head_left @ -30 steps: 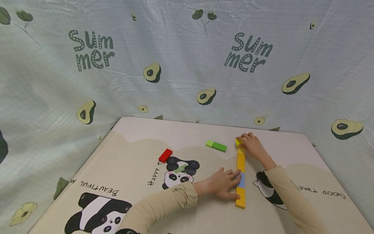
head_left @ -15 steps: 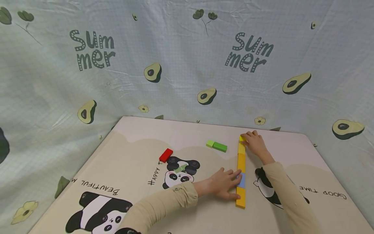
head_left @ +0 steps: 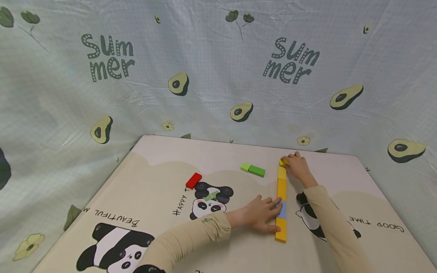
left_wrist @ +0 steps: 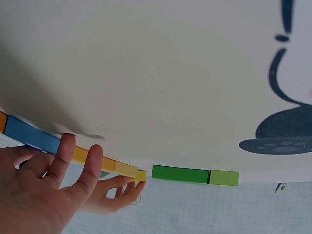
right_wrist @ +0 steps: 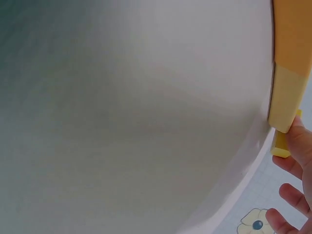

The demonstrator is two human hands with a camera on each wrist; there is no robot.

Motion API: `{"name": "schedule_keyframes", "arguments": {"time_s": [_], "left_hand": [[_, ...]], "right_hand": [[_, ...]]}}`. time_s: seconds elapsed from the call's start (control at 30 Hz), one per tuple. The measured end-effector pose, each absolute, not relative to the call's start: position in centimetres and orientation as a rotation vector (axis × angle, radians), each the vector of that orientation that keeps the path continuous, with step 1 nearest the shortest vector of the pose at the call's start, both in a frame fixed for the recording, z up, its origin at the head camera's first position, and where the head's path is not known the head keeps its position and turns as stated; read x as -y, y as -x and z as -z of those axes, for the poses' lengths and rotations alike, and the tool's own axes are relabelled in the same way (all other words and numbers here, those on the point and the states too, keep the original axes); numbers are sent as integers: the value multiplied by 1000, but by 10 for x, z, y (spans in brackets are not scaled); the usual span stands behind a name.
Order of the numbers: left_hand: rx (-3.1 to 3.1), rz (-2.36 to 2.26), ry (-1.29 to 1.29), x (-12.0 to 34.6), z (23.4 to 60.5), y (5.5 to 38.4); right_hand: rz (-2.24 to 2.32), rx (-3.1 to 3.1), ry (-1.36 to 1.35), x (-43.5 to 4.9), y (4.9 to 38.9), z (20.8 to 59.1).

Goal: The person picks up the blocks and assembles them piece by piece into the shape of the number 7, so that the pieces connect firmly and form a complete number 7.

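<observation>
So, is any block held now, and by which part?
The right hand pinches the bright yellow block by its sides, between thumb and finger; exact faces are hidden. The left hand only touches the row of blocks.

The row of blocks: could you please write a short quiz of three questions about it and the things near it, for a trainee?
1. What does the right hand pinch? A) a blue block; B) a yellow block; C) nothing.
2. True or false: the red block lies apart from the row.
3. Fill in: the dark green block lies end to end with a shorter block coloured ____.

Key: 1 B; 2 true; 3 light green.
</observation>
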State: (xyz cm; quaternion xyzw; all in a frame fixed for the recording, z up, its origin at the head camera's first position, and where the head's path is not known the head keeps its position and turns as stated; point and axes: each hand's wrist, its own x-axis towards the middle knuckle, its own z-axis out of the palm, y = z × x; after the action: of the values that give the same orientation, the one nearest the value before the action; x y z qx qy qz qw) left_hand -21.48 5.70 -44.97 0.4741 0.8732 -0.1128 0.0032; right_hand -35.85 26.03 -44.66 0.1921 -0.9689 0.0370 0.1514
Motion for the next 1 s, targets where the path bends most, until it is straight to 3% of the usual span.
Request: {"name": "schedule_keyframes", "arguments": {"time_s": [1.0], "left_hand": [[-2740,369,-1463,-58,448,213]], "right_hand": [[-118,2854,-641,-281,354,441]]}}
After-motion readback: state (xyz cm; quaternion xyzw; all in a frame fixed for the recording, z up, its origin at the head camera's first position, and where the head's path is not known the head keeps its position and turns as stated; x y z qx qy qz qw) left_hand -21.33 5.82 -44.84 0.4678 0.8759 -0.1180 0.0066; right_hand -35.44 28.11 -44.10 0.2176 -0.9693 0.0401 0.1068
